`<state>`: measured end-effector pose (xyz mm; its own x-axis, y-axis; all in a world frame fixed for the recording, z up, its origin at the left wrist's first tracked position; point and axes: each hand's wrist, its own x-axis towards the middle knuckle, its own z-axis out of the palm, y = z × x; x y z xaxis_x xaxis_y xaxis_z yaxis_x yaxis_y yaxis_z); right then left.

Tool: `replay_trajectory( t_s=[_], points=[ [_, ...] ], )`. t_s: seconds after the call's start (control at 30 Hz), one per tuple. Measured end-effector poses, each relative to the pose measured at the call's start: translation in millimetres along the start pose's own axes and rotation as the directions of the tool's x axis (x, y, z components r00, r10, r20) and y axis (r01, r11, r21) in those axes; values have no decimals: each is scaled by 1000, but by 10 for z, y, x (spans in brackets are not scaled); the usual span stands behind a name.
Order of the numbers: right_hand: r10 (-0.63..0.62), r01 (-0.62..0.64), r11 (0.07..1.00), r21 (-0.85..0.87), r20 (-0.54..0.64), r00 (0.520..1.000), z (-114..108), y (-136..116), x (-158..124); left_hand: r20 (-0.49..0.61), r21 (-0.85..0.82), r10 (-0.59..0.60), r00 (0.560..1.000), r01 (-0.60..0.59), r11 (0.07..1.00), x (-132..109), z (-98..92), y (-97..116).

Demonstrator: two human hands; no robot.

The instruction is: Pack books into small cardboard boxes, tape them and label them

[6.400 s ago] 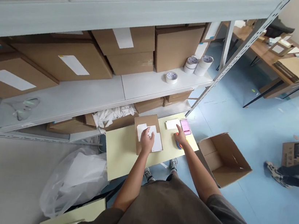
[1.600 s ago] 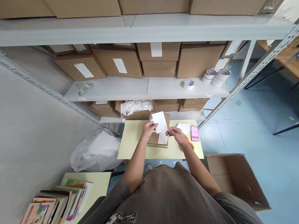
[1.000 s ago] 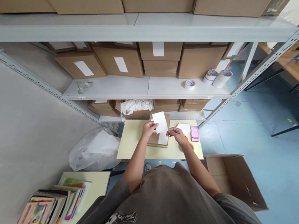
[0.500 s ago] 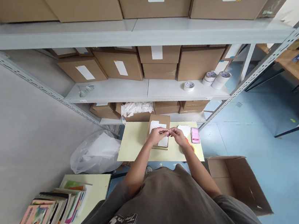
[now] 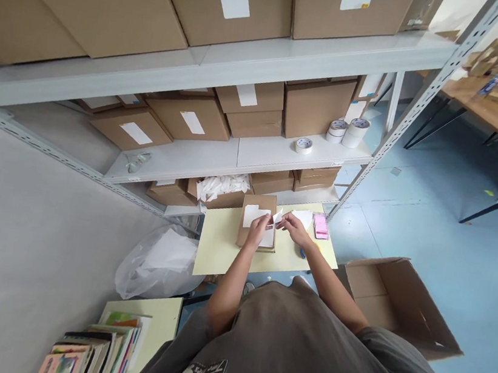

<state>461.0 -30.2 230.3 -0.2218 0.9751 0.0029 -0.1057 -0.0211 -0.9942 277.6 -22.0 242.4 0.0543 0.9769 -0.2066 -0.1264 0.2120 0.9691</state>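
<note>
A small brown cardboard box [image 5: 255, 202] with a white label [image 5: 251, 213] on its lid lies on a pale yellow table [image 5: 218, 242]. My left hand [image 5: 258, 230] rests on the box lid over the label, fingers curled. My right hand [image 5: 292, 226] hovers just right of the box and pinches a small white strip of paper [image 5: 277, 216] that rises from the box top. White sheets [image 5: 306, 217] and a pink pad [image 5: 319, 226] lie on the table beyond my right hand.
Grey metal shelving [image 5: 253, 151] with brown boxes and tape rolls [image 5: 347, 131] stands behind the table. An open cardboard box [image 5: 399, 301] sits on the blue floor at right. A clear plastic bag [image 5: 157, 263] lies at left, a stack of books [image 5: 94, 352] below it.
The white sheet I held up in both hands has come down onto the box lid. My left hand now lies on it and my right hand pulls a small strip away.
</note>
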Motion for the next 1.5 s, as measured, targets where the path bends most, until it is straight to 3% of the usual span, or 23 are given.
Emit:
replay_trajectory(
  t_s=[0.1, 0.27, 0.47, 0.57, 0.63, 0.7, 0.73, 0.83, 0.9, 1.03, 1.13, 1.27, 1.5],
  points=[
    [-5, 5, 1000, 3, -1, 1000, -88, -5, -49, 42, 114, 76, 996, -80, 990, -62, 127, 4],
    [55, -53, 998, 46, -47, 997, -267, 65, -175, -29, 287, 138, 990, -124, 950, -133, 354, -70],
    [94, -76, 989, 129, -136, 986, -526, 198, -380, 16, 265, 104, 994, -105, 959, -189, 731, -326],
    [84, -56, 985, 163, -171, 982, -691, 189, -493, 0, 208, 69, 998, -67, 976, -139, 814, -433],
    [90, -48, 979, 198, -209, 974, -822, 157, -565, -81, 148, 37, 996, -25, 989, -37, 743, -459],
    [89, -34, 977, 210, -258, 962, -947, 125, -620, -219, 90, 9, 976, 11, 996, 115, 554, -440],
    [82, -22, 979, 203, -292, 953, -995, 113, -635, -312, 72, 10, 950, 13, 997, 201, 425, -416],
    [64, 4, 987, 161, -414, 908, -1018, 115, -597, -572, 40, 40, 819, -20, 999, 425, -17, -318],
    [70, 9, 987, 160, -478, 876, -893, 145, -483, -608, 65, 81, 790, -52, 996, 497, -282, -259],
    [132, -7, 971, 238, -511, 849, -347, 244, -67, -494, 119, 132, 859, -84, 989, 458, -674, -215],
    [203, -88, 959, 271, -433, 878, 149, 348, 342, -472, 114, 143, 870, -101, 988, 398, -989, -224],
    [288, -221, 944, 244, -287, 914, 778, 579, 996, -548, 164, 171, 819, -96, 982, 352, -1574, -226],
    [459, -411, 877, 249, -179, 870, 2069, 1151, 2291, -603, 281, 191, 774, -19, 960, 135, -2571, -173]
  ],
)
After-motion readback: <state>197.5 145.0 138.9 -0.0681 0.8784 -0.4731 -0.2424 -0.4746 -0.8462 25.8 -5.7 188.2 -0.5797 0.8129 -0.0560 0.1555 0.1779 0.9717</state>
